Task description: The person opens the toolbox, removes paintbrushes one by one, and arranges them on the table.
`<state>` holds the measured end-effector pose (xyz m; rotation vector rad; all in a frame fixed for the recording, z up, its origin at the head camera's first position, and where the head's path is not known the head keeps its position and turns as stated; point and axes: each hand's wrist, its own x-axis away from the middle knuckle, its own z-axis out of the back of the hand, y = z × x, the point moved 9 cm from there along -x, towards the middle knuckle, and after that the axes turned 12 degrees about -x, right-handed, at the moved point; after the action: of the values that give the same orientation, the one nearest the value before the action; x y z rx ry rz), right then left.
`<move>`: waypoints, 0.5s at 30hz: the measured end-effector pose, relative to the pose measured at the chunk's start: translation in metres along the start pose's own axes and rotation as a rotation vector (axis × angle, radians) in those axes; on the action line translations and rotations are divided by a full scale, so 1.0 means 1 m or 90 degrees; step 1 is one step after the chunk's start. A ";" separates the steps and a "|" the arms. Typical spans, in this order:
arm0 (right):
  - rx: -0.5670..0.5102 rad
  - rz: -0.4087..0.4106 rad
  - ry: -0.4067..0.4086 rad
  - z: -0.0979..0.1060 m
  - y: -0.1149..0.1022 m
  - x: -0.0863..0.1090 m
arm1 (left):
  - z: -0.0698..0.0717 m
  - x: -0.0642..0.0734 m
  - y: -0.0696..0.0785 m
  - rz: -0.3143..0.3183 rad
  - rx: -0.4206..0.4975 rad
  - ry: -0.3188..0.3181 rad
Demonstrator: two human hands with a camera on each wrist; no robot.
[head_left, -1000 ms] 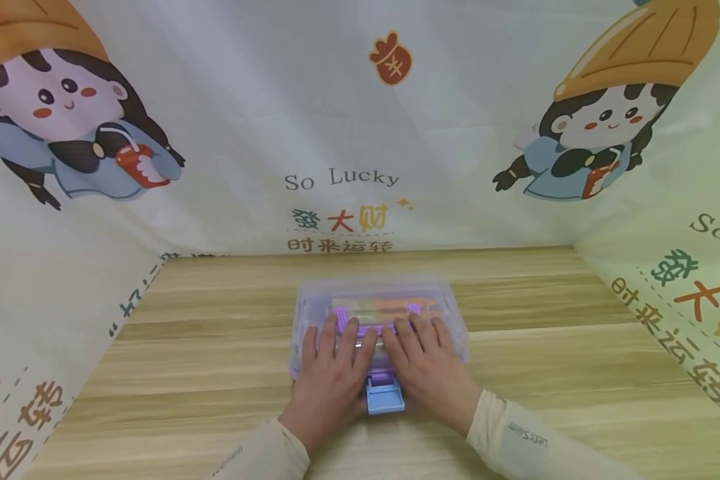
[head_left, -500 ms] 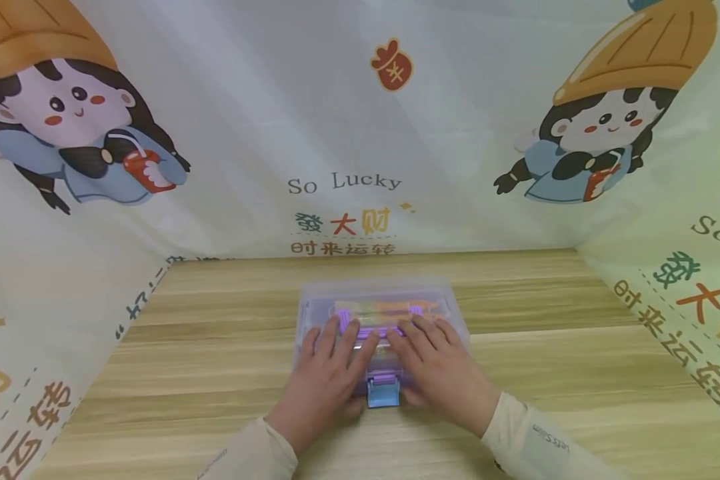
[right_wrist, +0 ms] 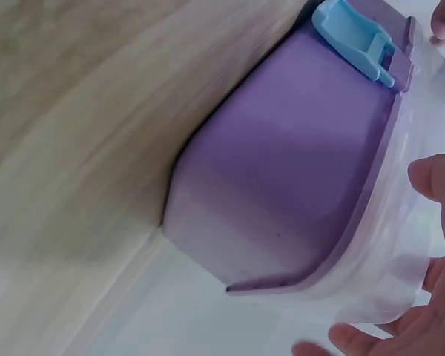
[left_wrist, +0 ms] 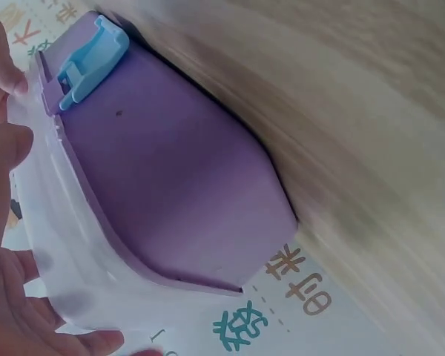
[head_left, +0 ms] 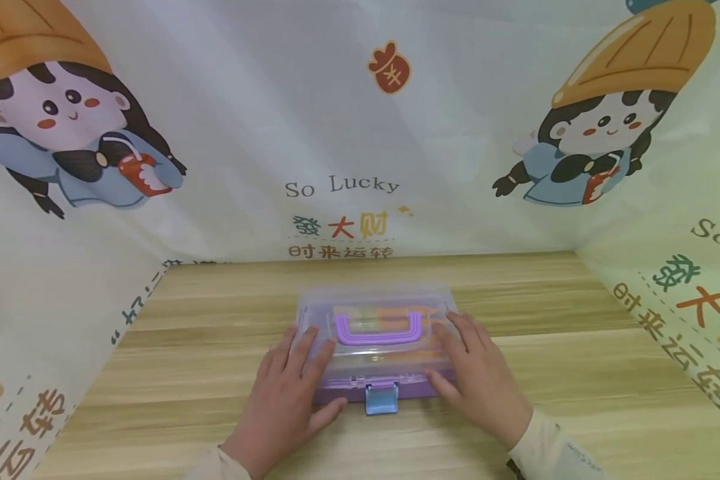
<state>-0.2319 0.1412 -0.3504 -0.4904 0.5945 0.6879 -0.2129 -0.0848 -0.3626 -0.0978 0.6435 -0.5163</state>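
Observation:
A storage box with a purple base (left_wrist: 170, 156) and a clear lid (head_left: 375, 360) sits on the table, the lid down on the base. A purple handle (head_left: 379, 337) lies folded on the lid. At the front, the light-blue latch (head_left: 381, 399) sticks outward, unfastened. My left hand (head_left: 285, 390) is at the lid's left side, fingers spread, thumb near the front edge. Opposite it, my right hand (head_left: 486, 373) lies at the right side with its fingers spread. Whether every fingertip touches the lid I cannot tell. Orange and green contents show dimly through the lid.
The box stands on a wood-grain table (head_left: 576, 373). Around the back and both sides hangs a white printed cloth (head_left: 456, 133) with cartoon figures and lettering. Bare tabletop lies to the left and right of the box.
Both hands have moved apart, from the middle of the lid out to its left and right sides, uncovering the handle. The latch still sticks outward.

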 end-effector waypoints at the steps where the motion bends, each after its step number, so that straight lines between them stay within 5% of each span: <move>1: -0.007 -0.010 -0.007 -0.001 0.001 0.001 | -0.001 0.000 0.000 0.003 0.012 0.003; 6: -0.012 -0.028 -0.020 -0.006 -0.003 0.002 | -0.003 0.001 0.010 -0.014 0.048 0.049; 15: -0.029 0.005 0.034 0.000 -0.010 -0.001 | 0.005 -0.003 0.018 -0.024 0.041 0.083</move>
<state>-0.2256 0.1343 -0.3477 -0.5509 0.6320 0.6991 -0.2037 -0.0682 -0.3615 -0.0150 0.7530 -0.5836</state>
